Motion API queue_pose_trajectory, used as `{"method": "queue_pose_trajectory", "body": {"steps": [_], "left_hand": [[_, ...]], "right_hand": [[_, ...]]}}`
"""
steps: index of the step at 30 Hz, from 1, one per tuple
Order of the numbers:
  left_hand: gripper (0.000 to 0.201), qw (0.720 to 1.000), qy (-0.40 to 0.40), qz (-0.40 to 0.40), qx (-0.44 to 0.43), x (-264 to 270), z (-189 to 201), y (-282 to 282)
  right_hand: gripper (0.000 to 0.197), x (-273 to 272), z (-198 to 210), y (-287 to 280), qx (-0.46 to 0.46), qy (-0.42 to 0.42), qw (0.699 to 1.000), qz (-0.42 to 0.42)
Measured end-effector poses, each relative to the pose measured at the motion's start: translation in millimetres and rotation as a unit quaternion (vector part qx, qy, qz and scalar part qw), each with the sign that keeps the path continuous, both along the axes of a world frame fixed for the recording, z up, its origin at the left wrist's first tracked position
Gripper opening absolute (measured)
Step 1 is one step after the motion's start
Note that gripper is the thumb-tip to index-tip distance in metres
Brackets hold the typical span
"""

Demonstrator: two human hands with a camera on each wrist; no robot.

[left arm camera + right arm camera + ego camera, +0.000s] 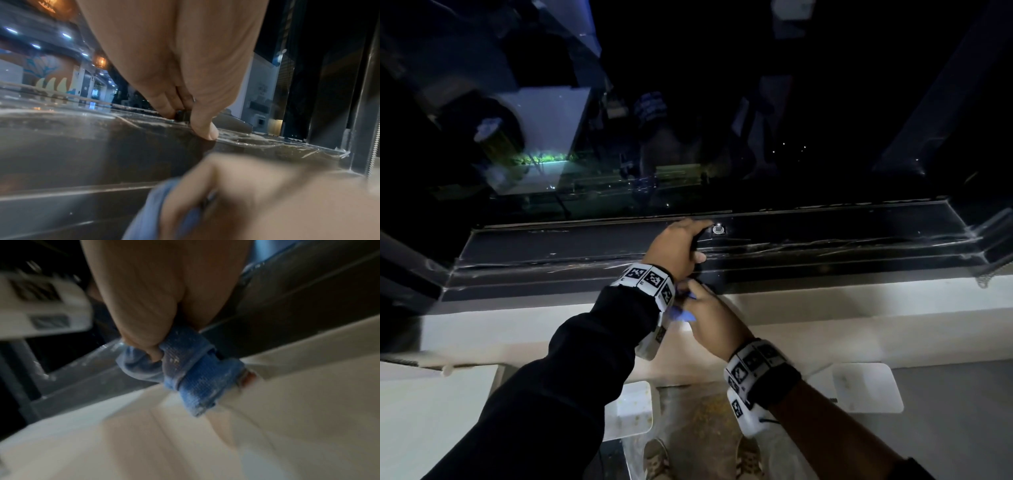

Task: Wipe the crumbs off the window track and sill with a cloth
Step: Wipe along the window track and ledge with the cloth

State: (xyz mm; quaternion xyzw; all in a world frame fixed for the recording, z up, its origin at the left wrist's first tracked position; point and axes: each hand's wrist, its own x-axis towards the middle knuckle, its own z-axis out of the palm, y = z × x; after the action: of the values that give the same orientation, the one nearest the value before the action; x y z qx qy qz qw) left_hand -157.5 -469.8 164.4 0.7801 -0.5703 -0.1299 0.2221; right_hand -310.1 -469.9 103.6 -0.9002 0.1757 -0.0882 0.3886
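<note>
Dark night glass sits behind the black metal window track (825,236). The left hand (676,248) pinches a small dark knob (182,115) there, while the right hand (710,317) squeezes a bunched blue cloth (185,369) at the pale sill (859,308). It looks best to press the cloth flat and drag slowly, so crumbs don't scatter.

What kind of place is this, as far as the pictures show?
Probably indoors at a large window, at night: dark glass with reflections, a black window track below it, and a pale sill. Below are white trays.
</note>
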Motion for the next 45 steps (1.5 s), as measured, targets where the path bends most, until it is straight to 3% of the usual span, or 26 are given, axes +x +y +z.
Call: {"method": "queue_pose_trajectory", "body": {"steps": [4,6,9,11,13,17,19,21,23,26,29,31,33,35,36,39,42,45], "left_hand": [[0.066,1.0,-0.002,-0.001,-0.002,-0.3,-0.3,-0.3],[0.066,1.0,-0.002,0.003,-0.005,0.5,-0.7,0.2],[0.065,1.0,-0.005,0.006,-0.002,-0.3,-1.0,0.6],[0.066,1.0,-0.002,0.009,0.0,-1.0,-0.7,-0.3],[0.066,1.0,0.001,0.01,0.0,-2.3,-0.9,-0.4],[0.067,1.0,0.002,0.016,-0.004,-3.6,-3.3,0.3],[0.067,1.0,0.0,0.018,-0.007,-3.3,-4.1,1.6],[0.067,1.0,-0.003,0.016,-0.006,-3.5,-4.6,2.6],[0.067,1.0,-0.002,0.016,-0.007,-3.7,-4.6,2.9],[0.066,1.0,-0.006,0.018,-0.01,-5.4,-3.1,2.9],[0.066,1.0,-0.007,0.021,-0.009,-6.5,-2.0,2.2],[0.067,1.0,-0.008,0.022,-0.012,-6.6,-1.8,2.3],[0.067,1.0,-0.009,0.021,-0.011,-7.9,-1.3,2.4],[0.066,1.0,-0.009,0.027,-0.008,-10.3,-0.3,2.1],[0.066,0.999,-0.01,0.032,-0.006,-11.7,-0.5,2.0],[0.066,0.999,-0.018,0.05,-0.007,-16.7,-1.2,1.4],[0.065,0.998,-0.022,0.054,-0.001,-18.0,-0.9,-0.2],[0.065,0.998,-0.026,0.057,-0.001,-18.9,-1.3,-2.6]], "right_hand": [[0.054,-24.5,-33.8,4.5,-0.092,0.041,0.994,-0.032],[0.051,-40.1,-29.5,4.5,-0.028,-0.01,0.999,-0.02],[0.037,-54.8,-2.6,-3.6,0.038,-0.073,0.994,0.07],[0.045,-56.7,-5.3,-20.8,0.027,-0.077,0.996,-0.019],[0.053,-57.9,-22.1,-35.2,-0.045,-0.087,0.99,-0.105],[0.053,-64.8,-36.8,-20.5,-0.105,-0.022,0.988,-0.11],[0.054,-75.5,-21.5,-12.3,-0.008,-0.029,0.997,-0.078],[0.052,-81.3,0.6,-16.4,0.175,-0.006,0.983,-0.057],[0.045,-82.6,0.5,-35.5,0.24,-0.027,0.964,-0.114],[0.048,-75.8,-17.5,-48.5,0.035,-0.095,0.976,-0.193],[0.04,-67.1,-47.7,-16.4,-0.102,-0.042,0.969,-0.223],[0.04,-70.9,-43.1,-2.4,-0.057,-0.104,0.981,-0.151],[0.049,-81.9,-23.9,-3.1,0.048,-0.093,0.992,-0.065],[0.046,-94.4,-15.0,-22.1,0.145,-0.081,0.976,-0.14],[0.041,-101.2,-14.1,-34.7,0.127,-0.11,0.962,-0.214],[0.027,-110.3,-19.2,-66.0,-0.089,-0.158,0.919,-0.351],[0.032,-100.7,-40.3,-55.6,-0.122,-0.122,0.917,-0.36],[0.026,-95.0,-43.0,-21.8,-0.072,-0.132,0.957,-0.246]]}}
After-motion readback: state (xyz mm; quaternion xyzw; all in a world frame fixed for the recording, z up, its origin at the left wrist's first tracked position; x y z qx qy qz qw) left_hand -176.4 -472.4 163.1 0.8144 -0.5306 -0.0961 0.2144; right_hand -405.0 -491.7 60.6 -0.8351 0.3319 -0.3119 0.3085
